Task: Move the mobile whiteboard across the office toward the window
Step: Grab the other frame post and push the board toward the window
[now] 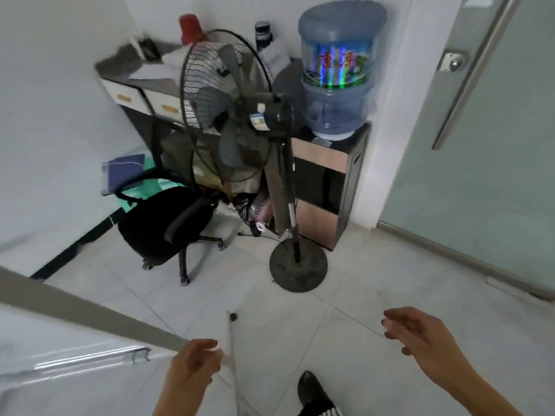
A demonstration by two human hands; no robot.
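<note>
Left hand (192,366) grips the whiteboard (60,364) corner; right hand (420,337) hangs open, empty, with a fan (240,115) ahead.

Water bottle (341,67): the label band carries two large red Chinese characters on a shiny rainbow-striped ground; blur prevents a sure reading. Fan (237,115): the motor housing bears a small blue and white sticker (259,121) with print too small to read. No other text is legible

Office corner: swivel chair (162,226), water dispenser (330,187), pedestal fan (240,115), frosted-glass door (480,175).
</note>
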